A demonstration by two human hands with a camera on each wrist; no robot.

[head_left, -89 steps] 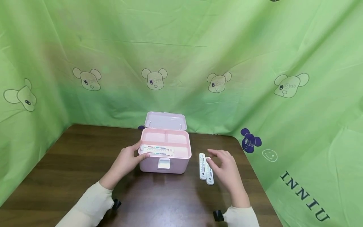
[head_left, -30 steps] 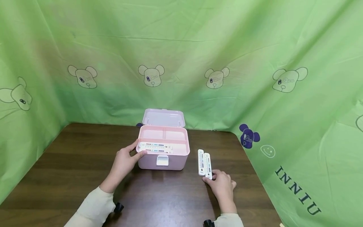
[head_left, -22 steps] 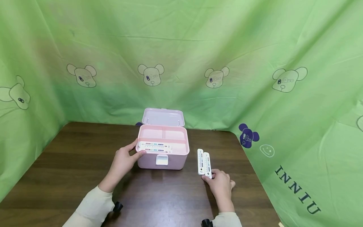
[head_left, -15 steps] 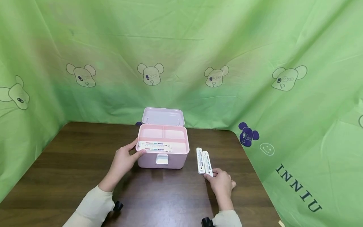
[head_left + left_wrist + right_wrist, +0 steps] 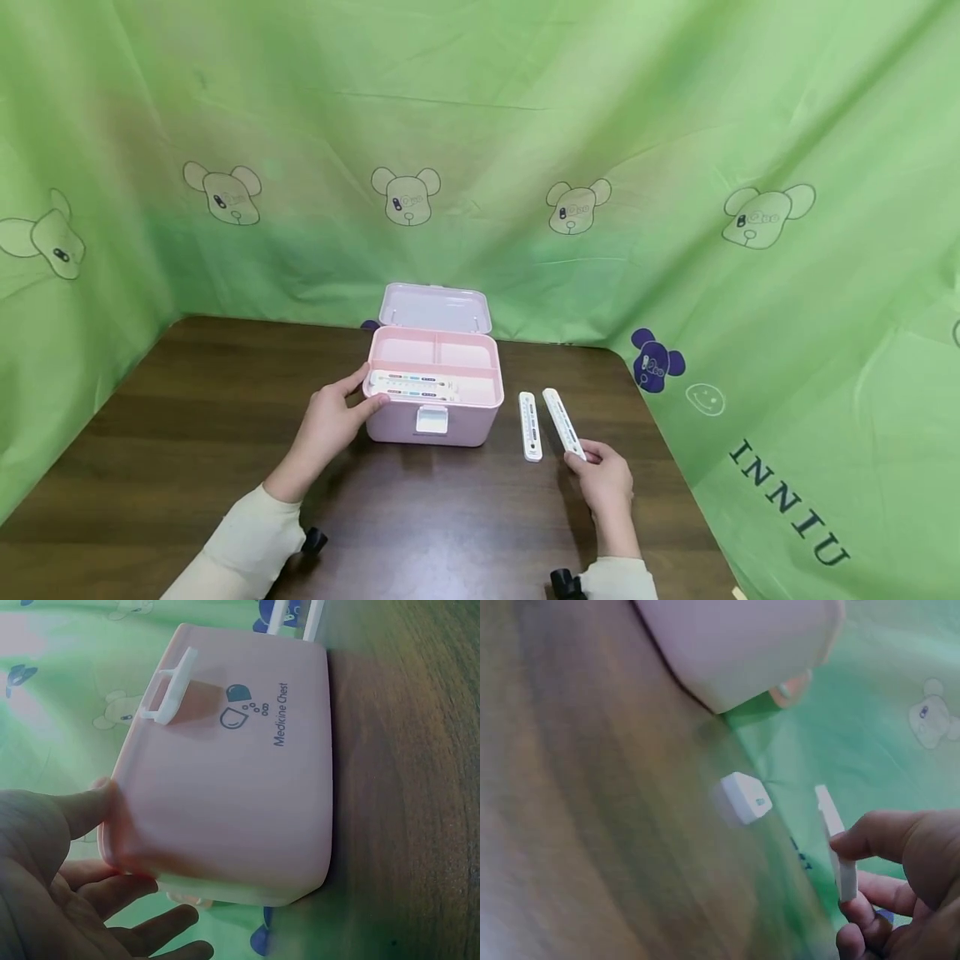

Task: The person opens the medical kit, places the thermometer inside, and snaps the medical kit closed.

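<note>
A pink medicine chest (image 5: 431, 425) stands on the table, its lid (image 5: 435, 308) tipped back. My left hand (image 5: 330, 429) holds its front left corner, thumb on the front rim and fingers at the side; the left wrist view shows the hand (image 5: 67, 877) there too. White thermometers (image 5: 412, 383) lie in the chest's front compartment. To the right, my right hand (image 5: 603, 479) pinches the near end of a white strip thermometer (image 5: 562, 421), raised and slanted. In the right wrist view, thumb and fingers grip this thermometer (image 5: 836, 844). Another thermometer (image 5: 529, 427) lies between the chest and that hand.
The chest's two rear compartments (image 5: 405, 346) show bare pink walls. A white latch (image 5: 432, 419) hangs on its front. The dark wooden table (image 5: 187, 450) ends at a green curtain (image 5: 480, 167) printed with bear heads, behind and at both sides.
My right hand has taken hold of the right thermometer's near end and lifted it rightward, away from its neighbour. The left hand has stayed at the chest's corner.
</note>
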